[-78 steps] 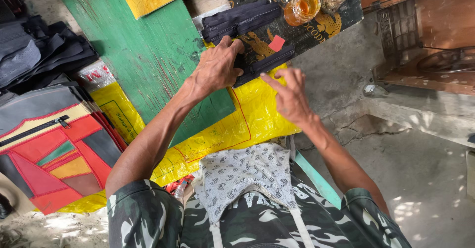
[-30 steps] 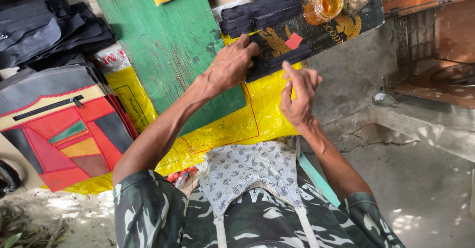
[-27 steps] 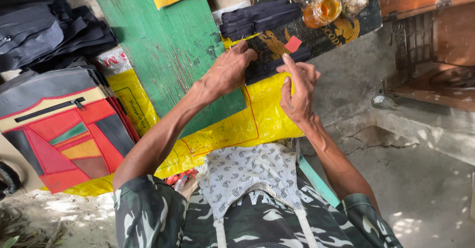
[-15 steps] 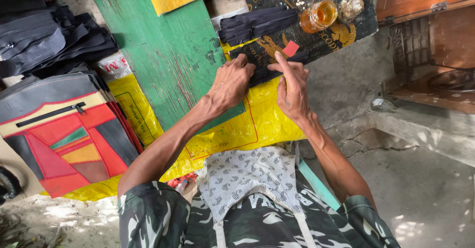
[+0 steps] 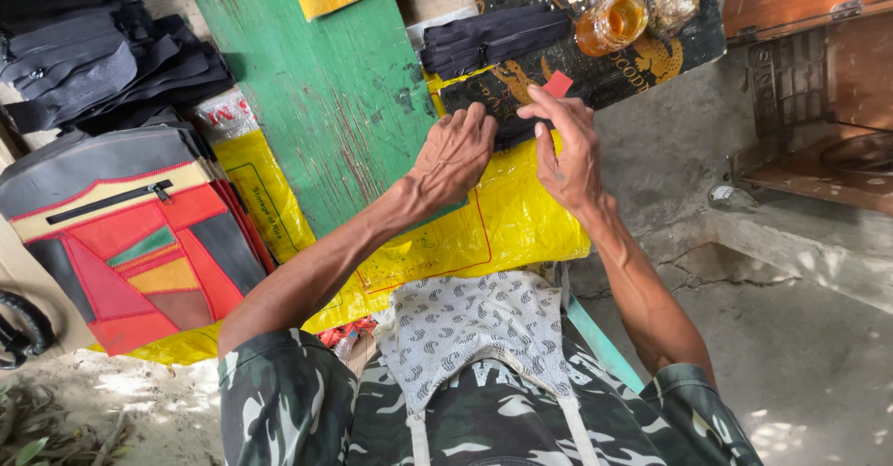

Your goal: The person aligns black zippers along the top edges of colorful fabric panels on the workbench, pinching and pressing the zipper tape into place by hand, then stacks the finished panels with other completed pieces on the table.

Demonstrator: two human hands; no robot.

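My left hand [image 5: 453,154] lies palm down, fingers together, pressing on a black fabric strip [image 5: 513,131] at the edge of the yellow plastic sheet [image 5: 507,224]. My right hand [image 5: 567,150] is beside it, fingers curled over the same black strip, the forefinger stretched toward a small red patch [image 5: 558,84]. Just beyond lies a stack of black zipper strips [image 5: 493,38] on a black printed board [image 5: 605,66].
A glass jar of amber liquid [image 5: 610,23] and a crumpled lump [image 5: 672,10] sit on the black board. A green wooden plank [image 5: 316,94] runs on the left. A red, grey and yellow bag [image 5: 130,233] and piled black fabric [image 5: 102,57] lie at the left. A brown wooden cabinet [image 5: 819,75] stands at the right.
My right hand, raised off the sheet a second ago, has come down onto the black strip beside my left hand. My left hand has stayed pressing near the sheet's edge.
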